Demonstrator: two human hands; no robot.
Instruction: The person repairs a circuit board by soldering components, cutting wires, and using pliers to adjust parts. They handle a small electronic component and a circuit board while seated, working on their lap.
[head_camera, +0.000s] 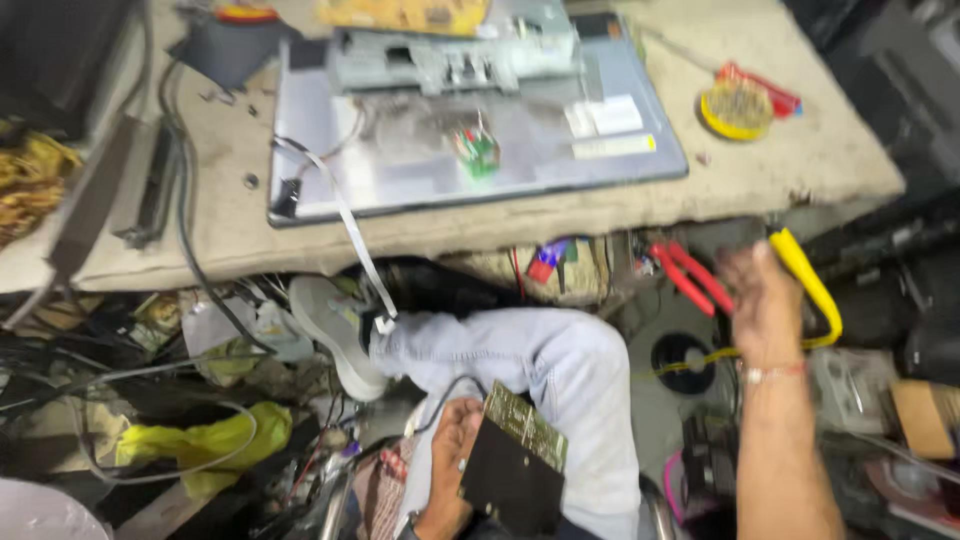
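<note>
My left hand rests on my knee, gripping a dark circuit board with a greenish top strip. My right hand reaches out to the right, below the workbench edge, and holds a yellow-handled tool whose working end is hidden. A red-handled pair of pliers hangs just left of that hand. On the bench lies a flat grey panel, back side up, with a small green part on it.
A white ribbon cable trails off the panel toward my knee. A yellow round tin and red tool sit at the bench's right. Black cables, a yellow bag and scrap clutter the floor at left. My grey shoe is raised.
</note>
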